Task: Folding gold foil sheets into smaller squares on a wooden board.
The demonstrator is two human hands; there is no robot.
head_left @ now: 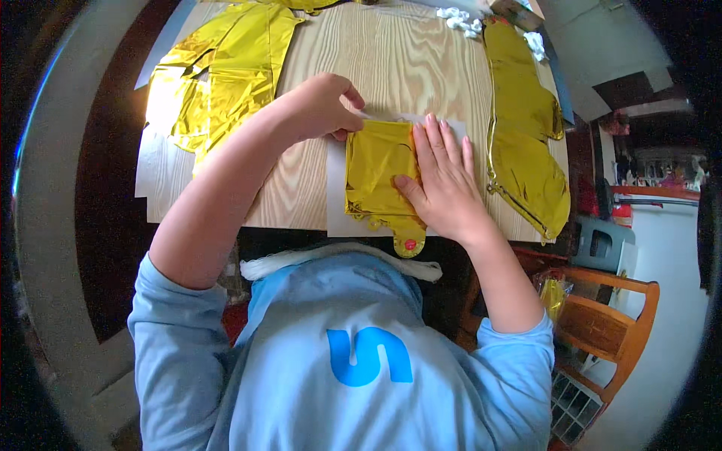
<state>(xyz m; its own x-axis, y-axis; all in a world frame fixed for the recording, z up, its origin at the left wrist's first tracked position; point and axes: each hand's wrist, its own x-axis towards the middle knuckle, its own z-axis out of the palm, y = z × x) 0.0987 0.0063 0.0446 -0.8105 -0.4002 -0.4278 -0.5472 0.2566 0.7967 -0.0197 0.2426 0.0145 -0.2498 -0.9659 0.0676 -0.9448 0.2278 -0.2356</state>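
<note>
A gold foil balloon [378, 161], folded into a flat rectangular packet, lies on a pale sheet [338, 214] near the table's front edge. Its rounded tab with a red spot [410, 245] sticks out over that edge. At the packet's far left corner my left hand [323, 109] is bent, thumb and fingers closing on the foil. My right hand [444, 177] lies flat along the packet's right side, fingers stretched out and thumb resting on the foil.
Loose gold foil [233, 68] covers the table's left side. Another long gold foil piece [526, 128] lies on the right. Small white lumps [460, 21] sit at the far right. A wooden chair [602, 323] stands right of me; a white band [338, 258] crosses my lap.
</note>
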